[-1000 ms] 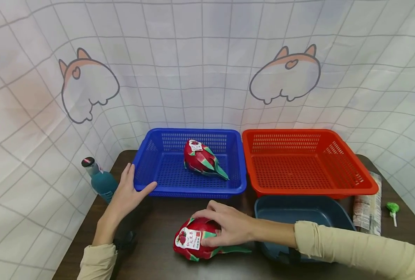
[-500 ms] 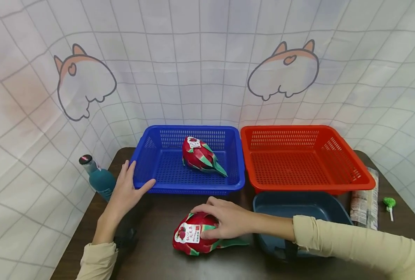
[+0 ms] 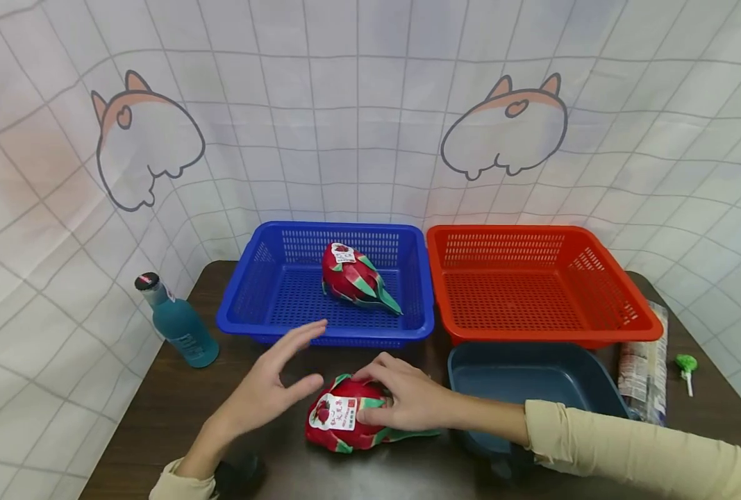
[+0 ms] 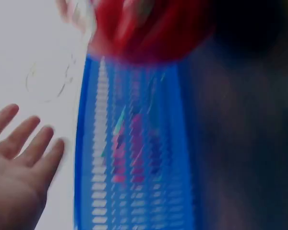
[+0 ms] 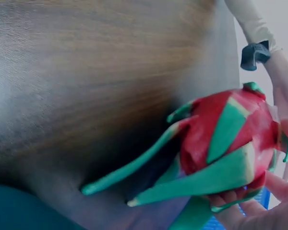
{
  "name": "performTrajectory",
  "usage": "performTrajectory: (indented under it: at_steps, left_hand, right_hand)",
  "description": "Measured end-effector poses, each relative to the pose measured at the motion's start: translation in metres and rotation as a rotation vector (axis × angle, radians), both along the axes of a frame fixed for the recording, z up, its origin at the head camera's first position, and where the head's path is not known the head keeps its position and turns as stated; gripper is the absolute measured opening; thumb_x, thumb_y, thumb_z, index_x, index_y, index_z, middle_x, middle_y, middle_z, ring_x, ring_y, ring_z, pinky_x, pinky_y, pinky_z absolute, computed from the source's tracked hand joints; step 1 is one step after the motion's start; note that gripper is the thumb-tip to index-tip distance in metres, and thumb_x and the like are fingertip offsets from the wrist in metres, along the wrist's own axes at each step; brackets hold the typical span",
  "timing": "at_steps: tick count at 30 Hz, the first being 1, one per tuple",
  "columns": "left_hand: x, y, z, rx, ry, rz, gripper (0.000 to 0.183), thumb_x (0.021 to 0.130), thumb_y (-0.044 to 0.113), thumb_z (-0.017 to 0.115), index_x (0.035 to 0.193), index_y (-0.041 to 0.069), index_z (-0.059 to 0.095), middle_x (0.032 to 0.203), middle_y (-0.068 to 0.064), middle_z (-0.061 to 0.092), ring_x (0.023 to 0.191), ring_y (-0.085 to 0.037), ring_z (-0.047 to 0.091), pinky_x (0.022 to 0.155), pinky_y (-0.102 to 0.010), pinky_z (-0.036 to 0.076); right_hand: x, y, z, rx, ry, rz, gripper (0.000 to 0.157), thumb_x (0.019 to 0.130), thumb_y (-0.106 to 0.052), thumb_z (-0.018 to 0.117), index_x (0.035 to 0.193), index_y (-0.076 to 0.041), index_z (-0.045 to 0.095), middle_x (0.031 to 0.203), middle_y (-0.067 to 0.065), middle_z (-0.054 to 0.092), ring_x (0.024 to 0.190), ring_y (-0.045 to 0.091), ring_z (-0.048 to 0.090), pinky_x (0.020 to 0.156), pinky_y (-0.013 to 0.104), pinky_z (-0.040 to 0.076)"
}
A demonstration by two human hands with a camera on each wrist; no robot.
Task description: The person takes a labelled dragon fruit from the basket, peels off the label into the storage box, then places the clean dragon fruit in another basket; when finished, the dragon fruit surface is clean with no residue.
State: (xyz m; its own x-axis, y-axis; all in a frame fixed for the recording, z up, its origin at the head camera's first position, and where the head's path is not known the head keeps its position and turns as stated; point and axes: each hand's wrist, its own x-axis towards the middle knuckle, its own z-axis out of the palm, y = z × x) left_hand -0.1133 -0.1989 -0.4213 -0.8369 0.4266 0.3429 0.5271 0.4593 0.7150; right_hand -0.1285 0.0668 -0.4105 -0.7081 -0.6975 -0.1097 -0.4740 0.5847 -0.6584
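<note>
the right hand [image 3: 408, 396] gripped a red dragon fruit [image 3: 351, 434] from above, its fingers curled over the far side and its thumb against the near side, by a white label [image 3: 332, 412]. the fruit lay in front of the blue basket [image 3: 345, 335], its long green leaves pointing right; whether it touched the desk [image 3: 289, 479] could not be told. the left hand [image 3: 260, 389] held nothing — fingers stretched out, thumb set well apart — and hovered just left of the fruit, in front of the basket.

a second dragon fruit [image 3: 353, 276] rested inside the blue basket, toward its right side, with a label of its own. to the right was a red basket [image 3: 551, 335] — in front of it, a dark blue tray [image 3: 520, 378], partly covered by the right arm. a teal bottle [image 3: 185, 332] stood near the left edge of the desk. on the right lay a clear packet [image 3: 644, 378] and a green lollipop [image 3: 686, 363].
</note>
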Motion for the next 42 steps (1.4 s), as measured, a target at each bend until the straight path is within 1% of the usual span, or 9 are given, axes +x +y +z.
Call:
performTrajectory:
  at_steps: [4,8,13,17,20,25,33,36,42]
  left_hand:
    - [0.009,0.004,-0.014,-0.008,-0.176,-0.199,0.084,0.087,0.021,0.073,0.154,0.024,0.024,0.159,-0.004,0.028,0.143,-0.018,0.034,0.109,-0.045,0.043]
    - [0.01,0.002,-0.023,-0.046,-0.327,-0.264,0.094,0.083,0.03,0.077,0.155,0.029,0.017,0.16,0.0,0.024,0.143,-0.025,0.032,0.108,-0.047,0.044]
    - [0.008,-0.002,-0.032,-0.016,-0.534,-0.364,0.102,0.082,0.031,0.077,0.155,0.035,0.005,0.162,0.006,0.013,0.148,-0.023,0.021,0.113,-0.032,0.038]
    - [0.007,-0.001,-0.04,-0.005,-0.607,-0.403,0.1,0.084,0.03,0.076,0.154,0.036,0.004,0.156,0.002,0.023,0.139,-0.023,0.033,0.104,-0.025,0.045]
    - [0.005,0.001,-0.044,-0.009,-0.607,-0.391,0.097,0.083,0.029,0.076,0.152,0.036,0.008,0.146,0.0,0.034,0.128,-0.023,0.043,0.097,-0.025,0.05]
    - [0.004,0.001,-0.047,-0.044,-0.564,-0.36,0.098,0.082,0.031,0.078,0.151,0.037,0.009,0.142,0.001,0.037,0.125,-0.02,0.045,0.095,-0.024,0.051]
    - [0.003,-0.002,-0.049,-0.071,-0.498,-0.355,0.1,0.081,0.033,0.079,0.152,0.034,0.009,0.141,0.003,0.04,0.121,-0.015,0.049,0.095,-0.025,0.051]
    - [0.002,-0.002,-0.051,-0.081,-0.481,-0.35,0.101,0.081,0.035,0.079,0.152,0.036,0.007,0.142,0.005,0.039,0.121,-0.013,0.05,0.096,-0.023,0.05]
    - [0.002,-0.002,-0.054,-0.092,-0.452,-0.361,0.102,0.08,0.038,0.078,0.153,0.037,0.007,0.146,0.006,0.038,0.123,-0.01,0.049,0.099,-0.022,0.048]
  right_hand:
    - [0.005,0.001,-0.005,-0.062,0.012,-0.031,0.044,0.086,-0.047,0.064,0.123,-0.023,0.061,0.115,-0.006,0.053,0.104,0.012,0.049,0.083,0.026,0.047]
    - [0.008,0.001,-0.007,-0.114,0.023,-0.042,0.041,0.088,-0.044,0.064,0.121,-0.02,0.061,0.116,-0.003,0.053,0.105,0.014,0.048,0.083,0.026,0.046]
    - [0.011,0.001,-0.009,-0.118,0.046,-0.047,0.042,0.089,-0.044,0.063,0.122,-0.019,0.06,0.118,-0.002,0.053,0.106,0.015,0.047,0.085,0.028,0.046]
    - [0.014,0.001,-0.01,-0.067,0.085,-0.043,0.043,0.09,-0.048,0.059,0.124,-0.02,0.06,0.118,-0.002,0.053,0.106,0.014,0.046,0.084,0.027,0.046]
    - [0.015,0.001,-0.006,0.0,0.212,-0.018,0.042,0.09,-0.05,0.059,0.123,-0.023,0.062,0.119,-0.001,0.055,0.106,0.014,0.047,0.081,0.027,0.049]
    - [0.012,0.0,0.003,0.061,0.456,0.059,0.035,0.089,-0.047,0.063,0.118,-0.027,0.066,0.12,0.0,0.057,0.105,0.013,0.05,0.077,0.023,0.052]
    - [0.004,-0.012,0.02,0.059,0.702,0.331,0.034,0.09,-0.038,0.065,0.119,-0.021,0.063,0.108,-0.003,0.061,0.092,0.009,0.052,0.074,0.013,0.048]
    - [0.001,-0.019,0.026,0.1,0.716,0.401,0.037,0.091,-0.04,0.063,0.122,-0.02,0.062,0.105,-0.004,0.06,0.089,0.008,0.052,0.074,0.013,0.047]
    - [0.001,-0.032,0.028,0.188,0.66,0.439,0.038,0.093,-0.042,0.061,0.123,-0.018,0.062,0.103,-0.005,0.06,0.088,0.008,0.052,0.071,0.01,0.043]
